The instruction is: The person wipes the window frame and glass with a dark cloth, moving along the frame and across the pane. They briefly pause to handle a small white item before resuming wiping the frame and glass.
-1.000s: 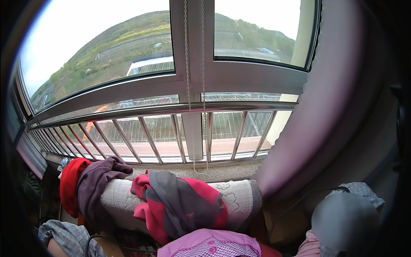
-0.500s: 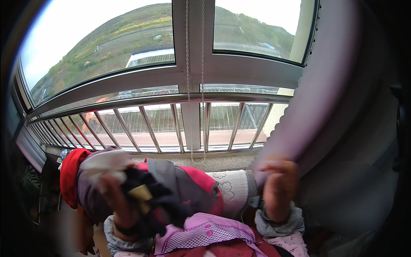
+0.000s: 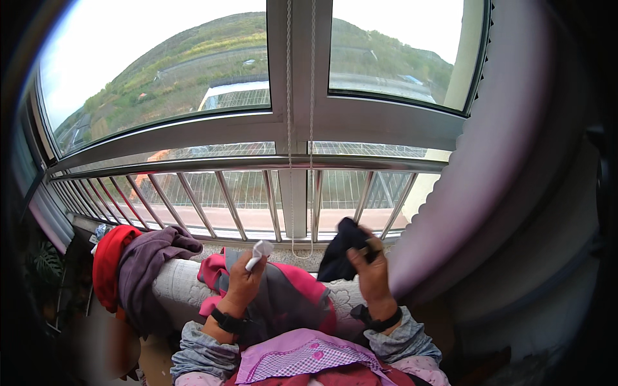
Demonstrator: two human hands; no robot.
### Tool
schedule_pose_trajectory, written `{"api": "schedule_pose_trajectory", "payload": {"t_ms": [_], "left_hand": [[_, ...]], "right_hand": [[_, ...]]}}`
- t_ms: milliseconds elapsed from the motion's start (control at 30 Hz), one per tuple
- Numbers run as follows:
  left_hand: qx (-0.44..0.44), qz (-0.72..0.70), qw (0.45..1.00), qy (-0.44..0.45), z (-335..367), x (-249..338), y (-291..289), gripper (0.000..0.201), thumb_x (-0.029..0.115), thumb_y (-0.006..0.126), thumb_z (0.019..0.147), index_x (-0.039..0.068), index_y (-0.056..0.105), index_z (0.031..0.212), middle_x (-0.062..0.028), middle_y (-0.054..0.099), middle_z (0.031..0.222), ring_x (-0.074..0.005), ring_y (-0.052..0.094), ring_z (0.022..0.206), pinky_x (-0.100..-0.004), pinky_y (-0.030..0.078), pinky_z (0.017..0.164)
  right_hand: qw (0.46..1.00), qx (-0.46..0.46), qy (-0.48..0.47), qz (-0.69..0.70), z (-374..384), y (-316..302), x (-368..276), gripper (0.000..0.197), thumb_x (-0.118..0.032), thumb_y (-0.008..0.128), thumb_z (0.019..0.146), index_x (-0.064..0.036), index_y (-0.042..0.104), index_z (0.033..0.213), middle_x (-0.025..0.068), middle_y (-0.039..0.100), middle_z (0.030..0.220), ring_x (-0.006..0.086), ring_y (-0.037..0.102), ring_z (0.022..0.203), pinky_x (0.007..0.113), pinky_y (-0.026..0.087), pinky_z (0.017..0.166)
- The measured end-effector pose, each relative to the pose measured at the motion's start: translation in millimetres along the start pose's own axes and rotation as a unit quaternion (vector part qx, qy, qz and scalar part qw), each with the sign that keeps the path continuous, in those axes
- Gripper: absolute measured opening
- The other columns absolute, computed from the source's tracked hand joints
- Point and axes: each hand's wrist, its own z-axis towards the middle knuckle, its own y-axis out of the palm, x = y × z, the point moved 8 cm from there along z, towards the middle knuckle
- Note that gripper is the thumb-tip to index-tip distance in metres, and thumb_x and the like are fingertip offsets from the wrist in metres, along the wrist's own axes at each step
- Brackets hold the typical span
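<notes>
- the dark cloth [image 3: 340, 252] is raised in front of the metal railing [image 3: 251, 164]; it looks light, soft and limp, so a bunched edge should give you the surest grip
- your right hand [image 3: 373, 269] has its fingers curled around the cloth's right side
- your left hand [image 3: 244, 283] pinches a small white piece [image 3: 259, 254] near its lower end; it looks thin and easily crumpled, though you cannot tell tissue from fabric
</notes>
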Motion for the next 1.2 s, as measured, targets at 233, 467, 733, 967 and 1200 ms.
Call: {"api": "schedule_pose_trajectory", "payload": {"t_ms": [233,467,733,967,1200], "left_hand": [[0.077,0.394,0.879,0.256,-30,-48,-4,0.039,0.023,0.070,0.080,0.009,0.068,0.117,-0.0087,0.069,0.114,-0.0301,0.065,0.108,-0.0442,0.047,0.096],[0.060,0.399,0.874,0.270,-19,-60,0,0.043,0.022,0.071,0.077,0.010,0.066,0.118,-0.0086,0.068,0.114,-0.0315,0.064,0.108,-0.0455,0.047,0.095],[0.049,0.398,0.880,0.256,-11,-69,2,0.043,0.021,0.071,0.077,0.010,0.066,0.118,-0.0083,0.068,0.114,-0.0308,0.064,0.108,-0.0456,0.047,0.093],[0.036,0.393,0.889,0.232,-5,-73,3,0.042,0.022,0.069,0.077,0.010,0.067,0.117,-0.0082,0.068,0.114,-0.0304,0.064,0.108,-0.0451,0.047,0.092],[0.035,0.399,0.884,0.241,-6,-68,4,0.042,0.021,0.069,0.077,0.009,0.067,0.118,-0.0084,0.068,0.115,-0.0304,0.063,0.108,-0.0448,0.047,0.092]], "right_hand": [[0.900,0.222,-0.171,-0.334,87,-105,-4,0.052,-0.015,0.068,0.096,-0.0032,0.049,0.143,0.0179,0.058,0.133,0.0281,0.057,0.122,0.038,0.045,0.105],[0.824,0.229,-0.239,-0.460,149,-100,30,0.052,-0.010,0.068,0.094,-0.0043,0.050,0.142,0.0206,0.053,0.141,0.0398,0.051,0.132,0.046,0.044,0.108],[0.769,0.250,-0.310,-0.500,188,-105,38,0.044,-0.019,0.052,0.105,0.0054,0.045,0.141,0.0282,0.048,0.142,0.0483,0.046,0.131,0.050,0.035,0.113],[0.760,0.246,-0.357,-0.485,205,-96,31,0.048,-0.010,0.048,0.103,0.0029,0.040,0.149,0.0274,0.039,0.154,0.0463,0.037,0.143,0.052,0.028,0.119],[0.727,0.034,-0.377,-0.573,210,-46,17,0.048,-0.011,0.062,0.096,-0.0090,0.053,0.143,0.0155,0.044,0.154,0.0416,0.035,0.146,0.056,0.030,0.118]]}}
